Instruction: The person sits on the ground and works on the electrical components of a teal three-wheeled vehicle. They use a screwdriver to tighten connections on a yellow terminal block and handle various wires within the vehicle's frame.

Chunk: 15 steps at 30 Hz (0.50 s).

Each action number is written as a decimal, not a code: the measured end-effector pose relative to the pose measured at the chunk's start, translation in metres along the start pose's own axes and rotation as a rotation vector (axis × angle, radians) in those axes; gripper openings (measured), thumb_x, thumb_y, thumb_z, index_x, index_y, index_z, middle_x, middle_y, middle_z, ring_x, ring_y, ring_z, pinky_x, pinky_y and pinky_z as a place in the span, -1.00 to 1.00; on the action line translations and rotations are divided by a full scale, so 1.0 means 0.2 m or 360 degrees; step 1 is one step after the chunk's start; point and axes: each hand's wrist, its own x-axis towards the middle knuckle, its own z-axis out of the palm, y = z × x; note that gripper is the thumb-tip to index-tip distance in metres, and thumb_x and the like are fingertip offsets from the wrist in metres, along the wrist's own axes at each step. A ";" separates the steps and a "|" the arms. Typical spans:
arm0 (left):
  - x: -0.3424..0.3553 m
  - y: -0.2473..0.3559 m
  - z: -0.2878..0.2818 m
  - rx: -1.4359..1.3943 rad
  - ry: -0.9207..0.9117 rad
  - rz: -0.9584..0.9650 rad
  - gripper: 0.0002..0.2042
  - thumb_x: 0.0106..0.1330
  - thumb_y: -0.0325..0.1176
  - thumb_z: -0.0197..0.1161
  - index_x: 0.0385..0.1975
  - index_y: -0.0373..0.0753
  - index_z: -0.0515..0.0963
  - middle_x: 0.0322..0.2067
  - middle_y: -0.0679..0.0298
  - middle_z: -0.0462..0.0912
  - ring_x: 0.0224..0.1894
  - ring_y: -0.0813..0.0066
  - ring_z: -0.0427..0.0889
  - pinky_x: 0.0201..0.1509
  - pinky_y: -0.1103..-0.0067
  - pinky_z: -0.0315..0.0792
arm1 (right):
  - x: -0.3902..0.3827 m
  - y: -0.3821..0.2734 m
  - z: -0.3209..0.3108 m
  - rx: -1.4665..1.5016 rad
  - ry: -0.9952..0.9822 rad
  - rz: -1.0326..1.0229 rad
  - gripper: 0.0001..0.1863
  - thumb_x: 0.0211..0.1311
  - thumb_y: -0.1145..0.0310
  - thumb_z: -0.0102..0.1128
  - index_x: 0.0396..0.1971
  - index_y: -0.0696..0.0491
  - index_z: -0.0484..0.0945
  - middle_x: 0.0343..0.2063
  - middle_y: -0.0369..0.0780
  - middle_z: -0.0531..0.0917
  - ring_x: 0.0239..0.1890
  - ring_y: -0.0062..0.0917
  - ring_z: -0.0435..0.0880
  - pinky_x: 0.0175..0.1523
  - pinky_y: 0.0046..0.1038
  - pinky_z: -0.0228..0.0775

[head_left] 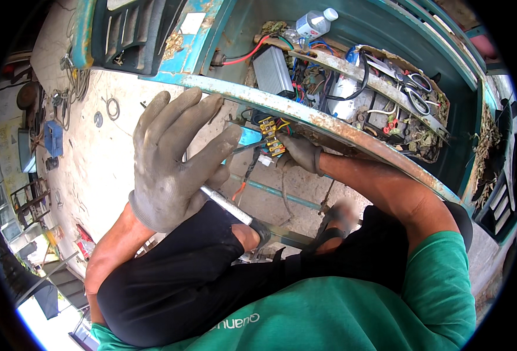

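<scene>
Things are carried in a teal, rust-edged metal compartment [367, 32]. A silver finned metal box [273, 71] is set inside. Beyond it, a clear plastic bottle with white cap [314, 24] is laid. Right of it, thin multicoloured wires [300, 75] are tangled; farther right, black-handled steel scissors [385, 68] are placed and dry brown leaf litter [431, 141] is scattered.

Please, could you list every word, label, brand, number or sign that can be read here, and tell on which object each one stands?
Green shirt: pale lettering on the front, partly lost at a fold; I do not copy printed words.
Clear bottle: a printed label, too small to read.
White patch on the blue-green frame: no print can be made out.
</scene>
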 end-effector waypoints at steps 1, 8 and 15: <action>0.01 0.01 0.00 -0.0011 0.0011 -0.0048 -0.64 0.20 -0.22 0.34 -0.03 -0.21 0.67 0.22 -0.04 0.50 0.29 -0.14 0.44 0.34 0.00 0.24 | 0.01 0.00 0.00 -0.0006 -0.0003 0.0004 -0.44 0.54 -0.16 -0.17 0.02 0.06 0.52 -0.26 -0.20 0.68 -0.46 -0.50 0.72 -0.33 -0.45 0.66; 0.06 -0.02 0.01 0.0080 0.0075 -0.0185 -0.44 0.12 -0.17 0.41 0.14 -0.24 0.56 0.23 -0.05 0.48 0.30 -0.06 0.42 0.38 0.03 0.17 | 0.03 0.03 -0.01 -0.0014 0.0040 0.0012 -0.45 0.53 -0.14 -0.18 0.02 0.06 0.53 -0.29 -0.20 0.71 -0.48 -0.52 0.73 -0.40 -0.49 0.66; 0.07 0.00 -0.03 -0.0392 -0.0116 -0.0074 -0.53 0.01 -0.18 0.47 -0.06 -0.24 0.66 0.01 0.08 0.67 0.17 0.03 0.56 0.43 0.03 0.14 | 0.01 0.00 0.01 -0.0042 0.0030 0.0011 -0.44 0.53 -0.14 -0.19 0.04 0.06 0.52 -0.29 -0.20 0.71 -0.49 -0.52 0.73 -0.40 -0.48 0.67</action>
